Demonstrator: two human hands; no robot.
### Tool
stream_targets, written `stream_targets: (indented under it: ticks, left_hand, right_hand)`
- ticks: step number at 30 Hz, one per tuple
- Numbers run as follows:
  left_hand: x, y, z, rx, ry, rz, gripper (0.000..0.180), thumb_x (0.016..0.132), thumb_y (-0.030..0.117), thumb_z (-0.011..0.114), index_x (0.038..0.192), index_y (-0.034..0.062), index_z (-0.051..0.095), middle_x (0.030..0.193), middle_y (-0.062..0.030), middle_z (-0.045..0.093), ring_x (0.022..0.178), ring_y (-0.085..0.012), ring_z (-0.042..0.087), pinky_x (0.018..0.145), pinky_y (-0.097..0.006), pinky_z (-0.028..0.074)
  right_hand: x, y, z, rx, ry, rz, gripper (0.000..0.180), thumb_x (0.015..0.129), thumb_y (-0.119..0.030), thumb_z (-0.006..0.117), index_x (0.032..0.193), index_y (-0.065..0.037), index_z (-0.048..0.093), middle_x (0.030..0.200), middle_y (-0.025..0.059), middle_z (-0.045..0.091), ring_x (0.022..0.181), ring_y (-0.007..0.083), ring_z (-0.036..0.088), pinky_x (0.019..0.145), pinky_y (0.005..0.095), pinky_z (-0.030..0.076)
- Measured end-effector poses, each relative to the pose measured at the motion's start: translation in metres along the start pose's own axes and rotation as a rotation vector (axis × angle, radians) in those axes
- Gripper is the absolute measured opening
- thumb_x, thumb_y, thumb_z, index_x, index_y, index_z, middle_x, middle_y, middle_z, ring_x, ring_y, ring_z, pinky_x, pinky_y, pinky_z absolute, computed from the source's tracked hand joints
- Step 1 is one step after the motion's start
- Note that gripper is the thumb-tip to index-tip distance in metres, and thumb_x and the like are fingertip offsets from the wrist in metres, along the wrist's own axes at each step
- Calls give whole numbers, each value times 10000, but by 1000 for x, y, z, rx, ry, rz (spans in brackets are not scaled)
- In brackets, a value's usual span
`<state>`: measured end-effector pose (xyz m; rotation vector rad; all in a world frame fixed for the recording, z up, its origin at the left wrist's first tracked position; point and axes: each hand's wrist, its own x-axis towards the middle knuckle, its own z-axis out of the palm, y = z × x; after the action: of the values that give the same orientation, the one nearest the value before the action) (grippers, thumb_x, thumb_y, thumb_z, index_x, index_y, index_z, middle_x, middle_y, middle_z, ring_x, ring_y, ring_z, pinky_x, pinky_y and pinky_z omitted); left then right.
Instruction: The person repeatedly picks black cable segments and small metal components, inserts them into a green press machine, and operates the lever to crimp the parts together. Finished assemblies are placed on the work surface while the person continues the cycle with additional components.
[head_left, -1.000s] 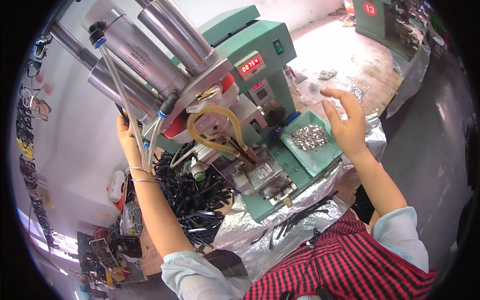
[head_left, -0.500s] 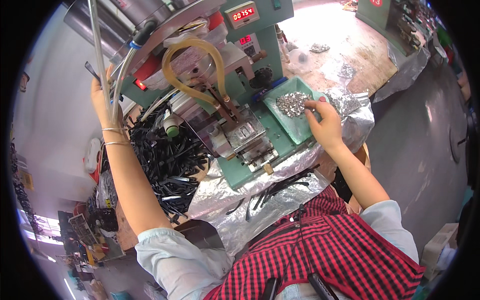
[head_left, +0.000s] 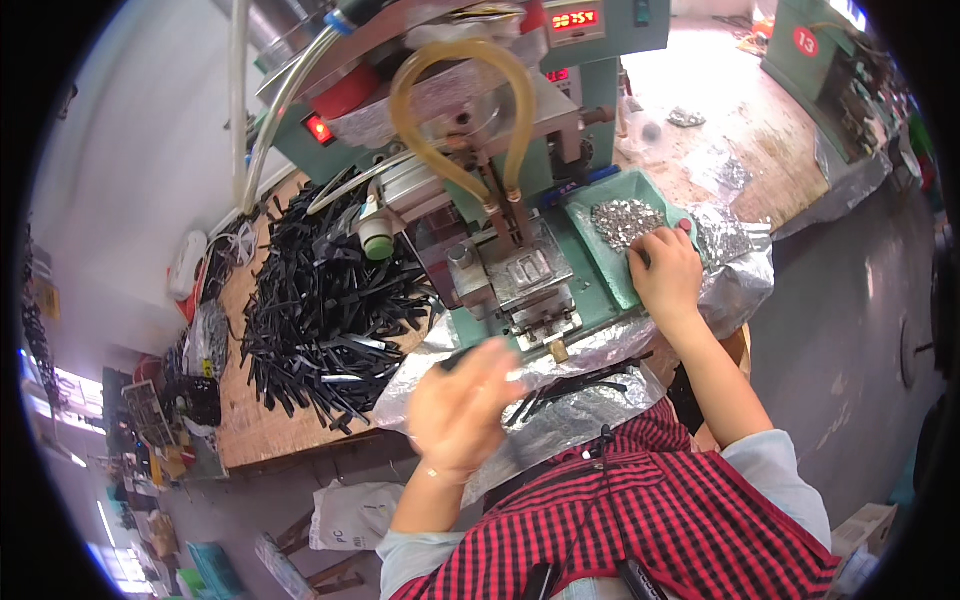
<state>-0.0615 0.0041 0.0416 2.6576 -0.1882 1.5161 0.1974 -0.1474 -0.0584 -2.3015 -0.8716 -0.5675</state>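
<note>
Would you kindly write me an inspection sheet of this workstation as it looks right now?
Surface: wooden bench, its front edge draped in silver foil.
Job's things: green press machine with a yellow hose loop; green tray holding small silver metal parts; black strips on the foil.
Clutter: large heap of black strips left of the machine; loose silver parts on the far bench.
Hands: right hand rests at the tray's edge, fingers on the silver parts; left hand is blurred above the foil, contents unclear.
Cables: pale tubes run up from the machine.
Surroundings: grey floor; second green machine at the far right.
</note>
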Motion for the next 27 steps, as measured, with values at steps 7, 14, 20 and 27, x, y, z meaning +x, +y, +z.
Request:
stream_targets:
  ticks: [7,14,20,27]
  left_hand:
    - [16,5,51,-117,-49,17,305,781,85,892,1061,68,773,1093,-107,785,603,-158,620,520,-290,443]
    - [12,-10,65,-117,7,56,301,775,131,896,1046,81,775,1066,-106,787,596,-153,627,519,-282,464]
    - [4,-10,67,-156,81,23,329,763,129,893,1067,83,777,1122,-103,789,588,-144,619,494,-277,447]
    - [-35,-10,-26,259,-102,-274,246,851,25,777,1092,70,782,1080,-137,786,843,-251,718,740,-325,545]
  right_hand:
    - [6,1,-3,229,-80,149,99,902,-112,729,952,-28,715,936,147,738,852,329,714,775,417,556]
    - [40,29,6,328,81,90,122,939,-58,680,1042,-43,743,947,154,724,893,349,692,830,442,538]
    - [16,19,-10,392,2,87,144,938,-75,721,1071,-33,757,1012,148,753,934,293,724,868,369,549]
    - [-4,26,-3,475,-74,202,123,937,-12,702,1053,0,743,966,90,756,902,174,703,977,329,523]
